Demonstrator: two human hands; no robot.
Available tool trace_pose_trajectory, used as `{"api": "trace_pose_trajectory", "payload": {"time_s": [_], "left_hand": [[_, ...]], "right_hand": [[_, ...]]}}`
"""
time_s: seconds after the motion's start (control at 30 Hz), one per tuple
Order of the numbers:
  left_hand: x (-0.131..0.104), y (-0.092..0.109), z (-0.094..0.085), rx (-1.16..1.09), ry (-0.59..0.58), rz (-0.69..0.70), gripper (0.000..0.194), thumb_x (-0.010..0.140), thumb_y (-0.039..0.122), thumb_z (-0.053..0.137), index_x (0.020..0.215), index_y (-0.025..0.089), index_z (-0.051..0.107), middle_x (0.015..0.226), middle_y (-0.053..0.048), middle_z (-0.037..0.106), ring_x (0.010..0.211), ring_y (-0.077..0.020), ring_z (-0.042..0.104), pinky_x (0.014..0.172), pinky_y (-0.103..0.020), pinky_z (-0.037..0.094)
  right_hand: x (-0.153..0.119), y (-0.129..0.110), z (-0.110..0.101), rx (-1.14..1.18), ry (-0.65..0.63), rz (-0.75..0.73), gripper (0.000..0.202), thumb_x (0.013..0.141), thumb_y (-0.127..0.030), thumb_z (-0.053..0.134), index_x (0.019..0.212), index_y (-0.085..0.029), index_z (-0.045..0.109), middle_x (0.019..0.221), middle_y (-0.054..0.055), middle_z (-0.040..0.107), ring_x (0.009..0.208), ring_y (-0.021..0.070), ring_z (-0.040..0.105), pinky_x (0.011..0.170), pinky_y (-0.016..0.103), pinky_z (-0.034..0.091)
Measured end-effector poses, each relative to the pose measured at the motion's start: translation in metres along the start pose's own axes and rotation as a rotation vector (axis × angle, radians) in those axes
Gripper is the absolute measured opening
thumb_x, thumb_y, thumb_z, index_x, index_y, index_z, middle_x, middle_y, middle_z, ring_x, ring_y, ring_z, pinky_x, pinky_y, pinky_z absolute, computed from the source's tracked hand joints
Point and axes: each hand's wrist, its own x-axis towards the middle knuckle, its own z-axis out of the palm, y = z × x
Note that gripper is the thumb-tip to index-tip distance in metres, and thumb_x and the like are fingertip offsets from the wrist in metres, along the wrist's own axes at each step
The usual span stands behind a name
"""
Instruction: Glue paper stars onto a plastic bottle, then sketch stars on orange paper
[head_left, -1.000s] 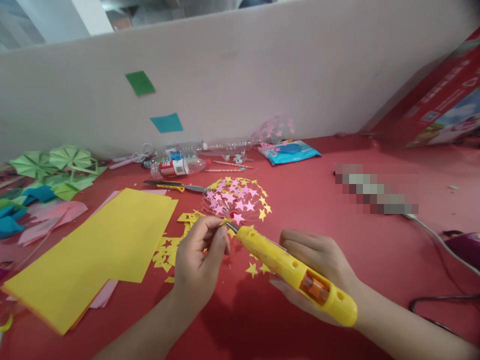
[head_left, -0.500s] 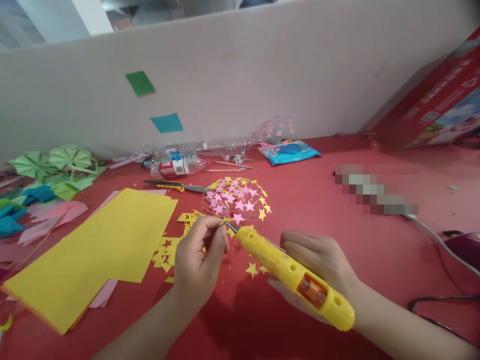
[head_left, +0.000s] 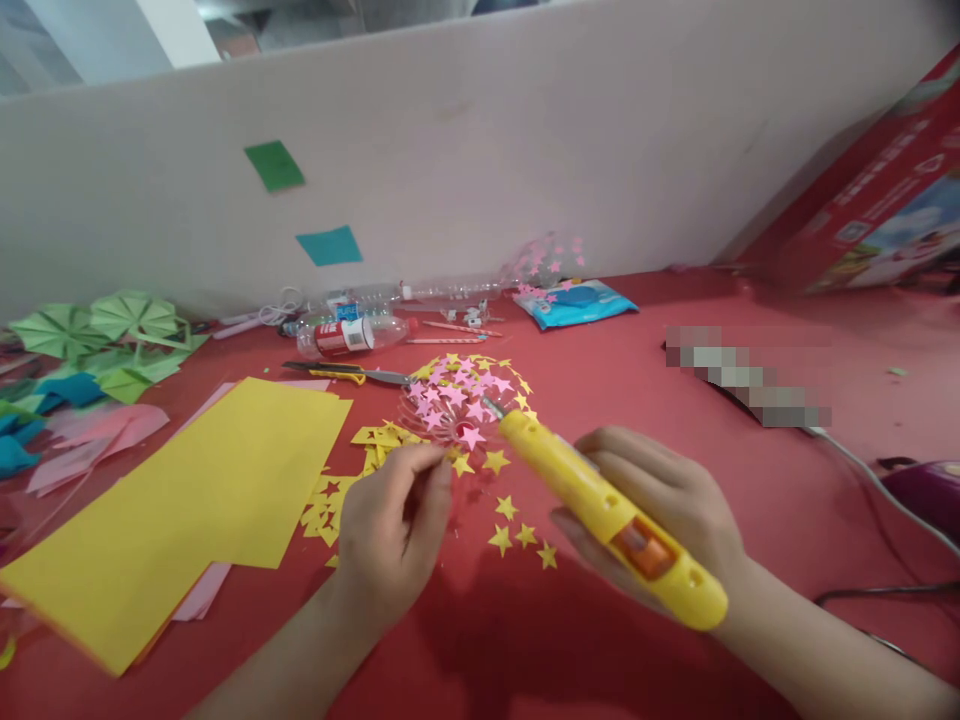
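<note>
My right hand (head_left: 667, 500) grips a yellow glue gun (head_left: 600, 500), its metal nozzle pointing up and left over a cluster of pink paper stars. Those pink stars (head_left: 457, 397) sit on clear curved plastic with yellow stars around its rim. Pinched between thumb and forefinger of my left hand (head_left: 394, 530) is a small yellow star (head_left: 452, 455), mostly covered by the fingertips. Several loose yellow stars (head_left: 506, 507) lie on the red table between the hands. Left of my left hand are yellow paper scraps (head_left: 328, 505) with star-shaped holes.
Yellow paper sheets (head_left: 202, 500) cover the left side, near green folded paper (head_left: 139, 315). Scissors (head_left: 345, 373), a plastic bottle (head_left: 352, 337) and a blue wipes pack (head_left: 574, 305) lie further back. A pixelated strip with a cord (head_left: 750, 375) rests at right.
The glue gun has moved right and away from the left fingertips; its nozzle touched the yellow star there before. My left hand has shifted slightly left and down.
</note>
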Motion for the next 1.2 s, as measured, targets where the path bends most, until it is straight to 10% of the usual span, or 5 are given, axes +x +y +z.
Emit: {"api": "trace_pose_trajectory", "payload": {"time_s": [0.2, 0.43, 0.6, 0.93, 1.2], "left_hand": [[-0.004, 0.013, 0.007, -0.581, -0.205, -0.397, 0.012, 0.093, 0.027, 0.049, 0.084, 0.024, 0.054, 0.057, 0.006, 0.053, 0.042, -0.0068, 0.042, 0.040, -0.018, 0.034], [-0.011, 0.022, 0.018, -0.847, -0.559, -0.672, 0.015, 0.089, 0.032, 0.051, 0.079, 0.021, 0.051, 0.052, 0.007, 0.053, 0.037, -0.0043, 0.035, 0.038, -0.018, 0.025], [-0.010, 0.016, 0.024, -0.963, -0.608, -0.795, 0.016, 0.088, 0.032, 0.052, 0.079, 0.020, 0.051, 0.052, 0.006, 0.057, 0.034, -0.0027, 0.032, 0.035, -0.015, 0.022], [-0.008, 0.013, 0.028, -1.215, -0.594, -0.946, 0.013, 0.084, 0.026, 0.056, 0.074, 0.018, 0.053, 0.046, 0.005, 0.056, 0.031, -0.0018, 0.030, 0.031, -0.013, 0.018], [-0.011, 0.011, 0.029, -1.299, -0.673, -1.016, 0.011, 0.083, 0.020, 0.051, 0.077, 0.016, 0.059, 0.041, 0.006, 0.046, 0.032, -0.0047, 0.026, 0.033, -0.018, 0.017]], "right_hand": [[0.009, 0.037, -0.013, -0.222, -0.008, 0.303, 0.019, 0.082, -0.017, 0.055, 0.073, -0.023, 0.040, 0.068, -0.001, 0.044, 0.052, 0.0124, 0.043, 0.048, 0.026, 0.033], [0.005, 0.071, -0.015, -0.331, -0.540, 0.536, 0.019, 0.067, -0.005, 0.054, 0.081, -0.017, 0.052, 0.089, 0.007, 0.054, 0.067, 0.0157, 0.056, 0.058, 0.027, 0.040], [0.002, 0.067, -0.006, -0.323, -0.685, 0.501, 0.016, 0.073, -0.004, 0.052, 0.082, -0.016, 0.058, 0.090, 0.008, 0.059, 0.075, 0.0168, 0.059, 0.068, 0.028, 0.042], [0.011, 0.017, -0.014, 0.179, -0.278, 0.048, 0.008, 0.091, -0.013, 0.052, 0.090, -0.017, 0.059, 0.085, 0.005, 0.062, 0.077, 0.0143, 0.054, 0.071, 0.026, 0.045], [0.005, 0.010, 0.005, 0.455, -0.285, 0.046, 0.007, 0.092, -0.016, 0.056, 0.091, -0.015, 0.064, 0.081, 0.004, 0.063, 0.076, 0.0123, 0.058, 0.070, 0.024, 0.047]]}}
